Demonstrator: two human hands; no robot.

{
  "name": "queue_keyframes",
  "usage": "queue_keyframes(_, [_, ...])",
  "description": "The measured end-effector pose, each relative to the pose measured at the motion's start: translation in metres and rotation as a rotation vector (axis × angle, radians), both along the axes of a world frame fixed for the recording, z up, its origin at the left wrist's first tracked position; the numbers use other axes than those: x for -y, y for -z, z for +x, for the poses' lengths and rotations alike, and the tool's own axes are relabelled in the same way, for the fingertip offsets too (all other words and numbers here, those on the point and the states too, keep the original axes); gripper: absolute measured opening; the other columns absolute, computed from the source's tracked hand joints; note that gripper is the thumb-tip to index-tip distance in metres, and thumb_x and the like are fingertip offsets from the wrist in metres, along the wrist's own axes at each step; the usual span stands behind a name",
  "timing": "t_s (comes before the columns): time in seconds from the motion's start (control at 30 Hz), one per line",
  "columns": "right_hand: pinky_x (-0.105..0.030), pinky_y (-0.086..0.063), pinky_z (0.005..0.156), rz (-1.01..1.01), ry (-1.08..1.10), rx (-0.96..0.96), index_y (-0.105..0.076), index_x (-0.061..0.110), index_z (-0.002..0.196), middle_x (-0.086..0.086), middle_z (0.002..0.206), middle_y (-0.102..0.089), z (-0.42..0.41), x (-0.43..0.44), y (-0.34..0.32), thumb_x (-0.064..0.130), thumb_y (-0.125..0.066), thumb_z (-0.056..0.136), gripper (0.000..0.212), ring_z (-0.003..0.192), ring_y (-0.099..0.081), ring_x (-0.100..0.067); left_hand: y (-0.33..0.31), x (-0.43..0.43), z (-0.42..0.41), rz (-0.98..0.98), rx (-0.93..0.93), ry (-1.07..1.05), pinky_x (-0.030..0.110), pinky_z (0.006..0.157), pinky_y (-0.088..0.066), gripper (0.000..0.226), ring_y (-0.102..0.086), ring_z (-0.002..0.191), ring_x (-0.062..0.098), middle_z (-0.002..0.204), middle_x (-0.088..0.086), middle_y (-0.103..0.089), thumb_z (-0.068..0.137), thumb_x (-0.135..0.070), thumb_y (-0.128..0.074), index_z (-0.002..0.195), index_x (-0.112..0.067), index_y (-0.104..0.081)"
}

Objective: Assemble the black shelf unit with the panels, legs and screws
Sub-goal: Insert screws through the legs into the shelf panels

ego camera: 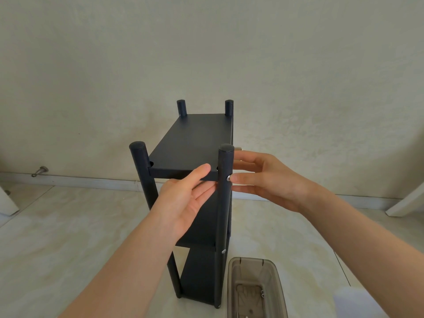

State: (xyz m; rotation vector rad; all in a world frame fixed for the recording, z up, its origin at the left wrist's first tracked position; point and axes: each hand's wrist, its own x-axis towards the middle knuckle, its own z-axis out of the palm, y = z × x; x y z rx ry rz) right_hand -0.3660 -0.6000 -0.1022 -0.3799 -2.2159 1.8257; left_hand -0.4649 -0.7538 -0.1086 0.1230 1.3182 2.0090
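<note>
The black shelf unit (pixel 207 267) is stood upright on the tiled floor (pixel 68 226), with three flat panels carried between four round legs. The top panel (pixel 192 143) is pinched at its front edge in the left hand (pixel 183 203), thumb above and fingers beneath. The right hand (pixel 270 182) is held with a wide grip, its fingers straight, and one fingertip is laid against the silver screw (pixel 228 178) in the near right leg (pixel 223 214).

The panels appear to be thin, matt, finely textured sheet, stiff and probably light. The legs are smooth capped tubes that may slip under a loose hold. The unit looks tall and narrow, so it is best steadied by a leg or a panel edge near the joint. Whether the screw is fully seated cannot be made out. A translucent brown plastic box (pixel 278 283) lies just beside the base.
</note>
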Motion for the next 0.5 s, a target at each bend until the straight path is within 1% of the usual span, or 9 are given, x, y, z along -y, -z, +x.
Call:
queue_keyframes(0.17, [-0.046, -0.052, 0.100, -0.060, 0.000, 0.001, -0.061, 0.024, 0.132, -0.001, 0.132, -0.062, 0.000, 0.000, 0.001, 0.008, -0.072, 0.087, 0.050, 0.120, -0.061, -0.022, -0.003, 0.001, 0.003, -0.021, -0.005, -0.003, 0.043, 0.100, -0.051, 0.024, -0.069, 0.091, 0.020, 0.107, 0.007, -0.066, 0.085, -0.014, -0.073, 0.097, -0.019, -0.053])
queue_keyframes(0.27, [-0.046, -0.053, 0.098, -0.072, 0.007, 0.003, -0.061, 0.023, 0.132, -0.001, 0.131, -0.063, 0.000, 0.001, 0.001, 0.008, -0.072, 0.086, 0.049, 0.118, -0.063, -0.022, -0.005, 0.001, 0.005, -0.033, -0.019, -0.010, 0.044, 0.102, -0.050, 0.024, -0.068, 0.094, 0.021, 0.106, 0.006, -0.065, 0.086, -0.014, -0.073, 0.092, -0.021, -0.051])
queue_keyframes(0.37, [-0.047, -0.052, 0.099, -0.115, -0.001, -0.004, -0.064, 0.021, 0.129, -0.002, 0.129, -0.065, 0.001, 0.002, -0.001, 0.005, -0.072, 0.085, 0.048, 0.117, -0.063, -0.022, -0.004, 0.002, 0.006, -0.071, -0.065, -0.010, 0.043, 0.102, -0.051, 0.022, -0.070, 0.100, 0.021, 0.104, 0.006, -0.069, 0.084, -0.018, -0.075, 0.096, -0.019, -0.056])
queue_keyframes(0.43, [-0.048, -0.051, 0.100, -0.152, -0.012, -0.008, -0.066, 0.020, 0.127, -0.004, 0.126, -0.066, 0.002, 0.001, -0.001, 0.002, -0.072, 0.085, 0.046, 0.116, -0.064, -0.023, -0.005, 0.006, 0.004, -0.156, -0.137, 0.012, 0.042, 0.100, -0.054, 0.027, -0.074, 0.095, 0.018, 0.099, 0.005, -0.076, 0.082, -0.026, -0.077, 0.102, -0.015, -0.064])
queue_keyframes(0.5, [-0.047, -0.051, 0.101, -0.168, -0.029, -0.005, -0.066, 0.018, 0.126, -0.005, 0.125, -0.067, 0.002, 0.000, -0.002, 0.001, -0.071, 0.085, 0.044, 0.114, -0.066, -0.023, -0.010, 0.013, 0.004, -0.348, -0.280, 0.063, 0.039, 0.090, -0.059, 0.034, -0.076, 0.081, 0.015, 0.086, 0.003, -0.078, 0.083, -0.039, -0.076, 0.099, -0.010, -0.070])
